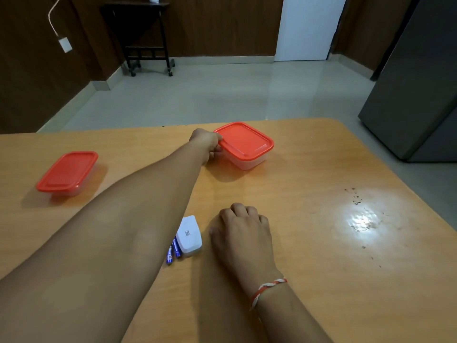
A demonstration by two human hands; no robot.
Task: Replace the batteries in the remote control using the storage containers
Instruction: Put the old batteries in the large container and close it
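Note:
My left hand [207,142] reaches far across the wooden table [309,243] and grips the near-left corner of a clear container with a red lid [246,142]. A second red-lidded container [68,172] stands at the left, lid on. The white remote [188,235] lies face down near me, partly hidden by my left forearm. Two blue batteries [173,251] lie side by side against its left edge. My right hand [243,233] rests knuckles-up on the table just right of the remote, fingers curled with nothing visible in them.
A bright light reflection and dark specks [359,219] mark the table's right side. Beyond the far edge is grey floor, a dark wheeled side table [146,35] and a grey cabinet [420,82] at the right.

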